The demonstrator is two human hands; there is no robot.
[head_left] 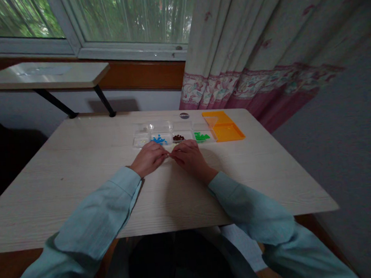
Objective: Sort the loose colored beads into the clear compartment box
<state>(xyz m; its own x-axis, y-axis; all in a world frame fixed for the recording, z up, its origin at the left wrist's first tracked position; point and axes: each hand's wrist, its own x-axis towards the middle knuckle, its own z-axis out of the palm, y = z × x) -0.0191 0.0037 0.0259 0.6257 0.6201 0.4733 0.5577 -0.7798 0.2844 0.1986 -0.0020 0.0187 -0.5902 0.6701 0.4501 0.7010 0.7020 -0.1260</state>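
Observation:
My left hand (150,158) and my right hand (190,158) meet over the table, fingertips pinched together almost touching. Whatever lies between the fingertips is too small to make out. Just beyond them sits a clear plastic compartment box (161,127). In its front row, blue beads (158,139) lie behind my left hand, dark brown beads (178,138) behind my right, and green beads (201,136) farther right. The front-left compartment holds small pale or clear pieces, hard to tell apart.
An orange tray (227,129) stands at the box's right end. A dark oval object (184,115) lies behind the box. A raised shelf (79,77) on black legs is at the back left of the table (93,164). Curtains (227,61) hang at the back right.

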